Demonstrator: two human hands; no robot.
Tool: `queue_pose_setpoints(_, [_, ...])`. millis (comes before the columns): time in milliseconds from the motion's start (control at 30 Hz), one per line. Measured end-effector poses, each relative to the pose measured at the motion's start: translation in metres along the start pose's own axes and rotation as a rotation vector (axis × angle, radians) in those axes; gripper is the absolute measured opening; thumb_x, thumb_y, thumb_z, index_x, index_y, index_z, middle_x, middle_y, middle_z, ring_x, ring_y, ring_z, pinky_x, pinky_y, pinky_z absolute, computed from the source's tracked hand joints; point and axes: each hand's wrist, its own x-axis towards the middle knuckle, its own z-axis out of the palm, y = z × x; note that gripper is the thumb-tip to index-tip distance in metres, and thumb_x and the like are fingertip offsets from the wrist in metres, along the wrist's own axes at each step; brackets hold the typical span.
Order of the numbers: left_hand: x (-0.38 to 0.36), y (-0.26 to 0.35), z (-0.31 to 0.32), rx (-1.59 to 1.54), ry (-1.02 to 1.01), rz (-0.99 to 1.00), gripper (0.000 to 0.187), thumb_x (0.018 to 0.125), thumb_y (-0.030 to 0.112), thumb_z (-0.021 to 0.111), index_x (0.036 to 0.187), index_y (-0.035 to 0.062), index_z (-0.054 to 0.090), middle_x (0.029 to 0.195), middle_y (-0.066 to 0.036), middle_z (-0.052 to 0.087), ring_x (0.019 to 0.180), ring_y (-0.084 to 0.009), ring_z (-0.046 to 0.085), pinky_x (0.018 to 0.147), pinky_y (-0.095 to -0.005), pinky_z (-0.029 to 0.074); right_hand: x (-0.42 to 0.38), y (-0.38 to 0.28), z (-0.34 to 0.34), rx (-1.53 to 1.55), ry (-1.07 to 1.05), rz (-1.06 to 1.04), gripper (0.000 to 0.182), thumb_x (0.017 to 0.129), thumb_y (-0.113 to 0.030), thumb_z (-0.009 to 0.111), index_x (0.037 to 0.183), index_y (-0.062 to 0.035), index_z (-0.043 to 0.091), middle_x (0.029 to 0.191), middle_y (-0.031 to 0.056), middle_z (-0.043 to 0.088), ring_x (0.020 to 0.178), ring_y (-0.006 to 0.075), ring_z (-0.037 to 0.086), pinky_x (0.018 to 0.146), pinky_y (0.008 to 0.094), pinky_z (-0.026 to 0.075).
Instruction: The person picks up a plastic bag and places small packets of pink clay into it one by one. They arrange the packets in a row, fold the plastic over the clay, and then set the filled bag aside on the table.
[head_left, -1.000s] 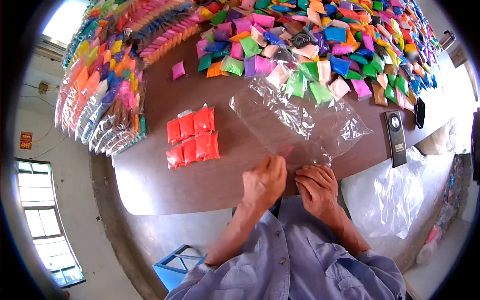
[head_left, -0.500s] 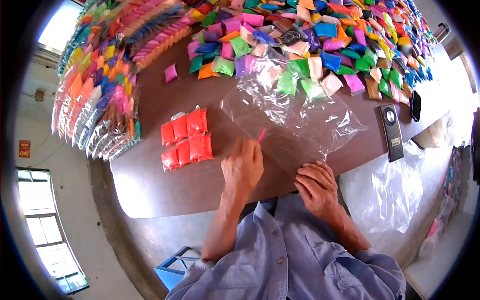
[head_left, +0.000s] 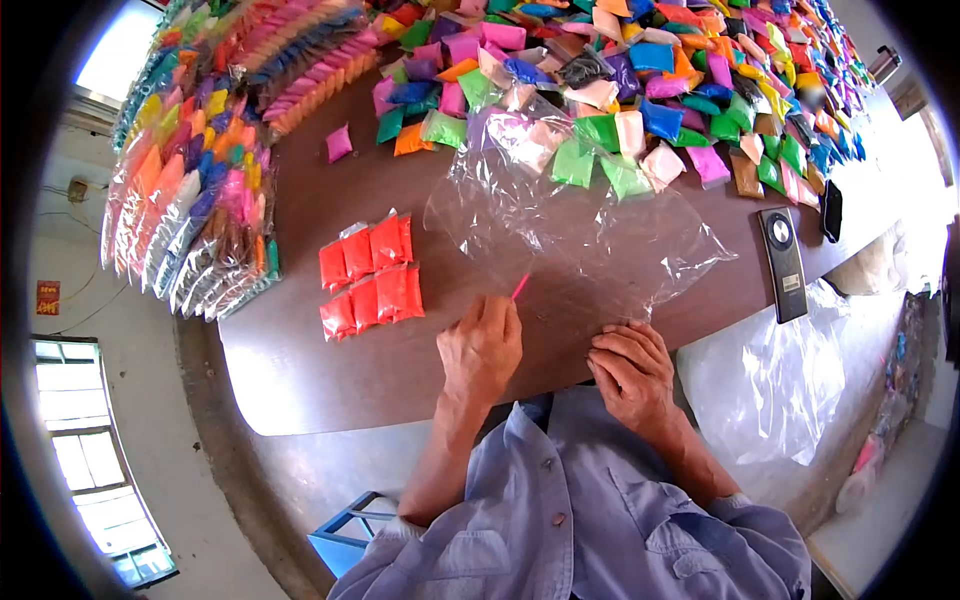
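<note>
My left hand (head_left: 480,345) is closed, with a thin pink stick (head_left: 521,287) poking out from between thumb and fingers. A large clear plastic bag (head_left: 570,235) lies spread and crinkled on the table in front of both hands, its far part over some of the coloured packets. At the bag's near corner, my right hand (head_left: 635,372) has its fingers curled and pressed together on the film. Whether the left fingers also pinch the film cannot be made out. Left of my left hand, small red packets (head_left: 372,275) lie in two short rows.
A heap of small coloured packets (head_left: 655,60) covers the far side of the brown table (head_left: 300,380). Filled clear bags (head_left: 200,200) stack at the left. One pink packet (head_left: 339,143) lies alone. A phone (head_left: 782,265) and a black object (head_left: 830,211) rest near the right edge.
My left hand has drawn slightly toward me with the pink stick. The bag's left edge has shifted a little to the left. My right hand has stayed almost still.
</note>
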Motion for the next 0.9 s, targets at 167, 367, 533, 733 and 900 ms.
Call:
queue_pose_setpoints(167, [-0.022, 0.024, 0.001, -0.088, -0.053, 0.057, 0.007, 0.098, 0.011, 0.076, 0.095, 0.0119, 0.07, 0.086, -0.009, 0.071, 0.068, -0.0341, 0.072, 0.059, -0.0441, 0.058, -0.002, 0.0, 0.0, -0.004, -0.006, 0.013, 0.018, 0.086, -0.004, 0.087, 0.102, -0.0068, 0.079, 0.116, 0.0063, 0.077, 0.118, 0.026, 0.074, 0.109, 0.0482, 0.055])
queue_pose_setpoints(367, [-0.032, 0.044, 0.01, -0.077, -0.091, 0.091, 0.01, 0.097, 0.013, 0.077, 0.092, 0.0142, 0.069, 0.083, -0.007, 0.067, 0.063, -0.0313, 0.07, 0.056, -0.043, 0.057, -0.001, 0.002, 0.001, 0.002, -0.01, 0.0, 0.02, 0.086, -0.002, 0.087, 0.103, -0.0074, 0.078, 0.116, 0.0059, 0.077, 0.118, 0.0264, 0.075, 0.109, 0.0484, 0.055])
queue_pose_setpoints(533, [0.006, 0.005, 0.01, 0.022, 0.04, 0.004, 0.014, 0.1, 0.017, 0.074, 0.089, 0.0153, 0.066, 0.083, -0.007, 0.068, 0.064, -0.0326, 0.071, 0.055, -0.0445, 0.057, 0.0, 0.001, 0.003, -0.003, 0.015, -0.009, 0.018, 0.085, -0.002, 0.087, 0.1, -0.0073, 0.078, 0.115, 0.0062, 0.077, 0.116, 0.0266, 0.075, 0.108, 0.0488, 0.056])
queue_pose_setpoints(733, [-0.011, 0.031, 0.006, 0.002, 0.005, 0.094, 0.019, 0.101, 0.02, 0.073, 0.086, 0.0157, 0.062, 0.083, -0.005, 0.064, 0.062, -0.0278, 0.07, 0.052, -0.0419, 0.056, 0.0, 0.001, 0.004, -0.01, 0.031, -0.002, 0.018, 0.084, -0.002, 0.087, 0.099, -0.0077, 0.078, 0.113, 0.0064, 0.077, 0.115, 0.0268, 0.075, 0.106, 0.0484, 0.056])
queue_pose_setpoints(900, [-0.032, 0.055, 0.007, -0.103, -0.101, 0.11, 0.011, 0.099, 0.014, 0.075, 0.09, 0.0139, 0.068, 0.084, -0.007, 0.07, 0.067, -0.0306, 0.072, 0.055, -0.0429, 0.057, 0.001, 0.002, 0.003, -0.016, 0.03, -0.012, 0.018, 0.084, -0.002, 0.086, 0.099, -0.0079, 0.077, 0.113, 0.0061, 0.077, 0.115, 0.0267, 0.075, 0.105, 0.0478, 0.056])
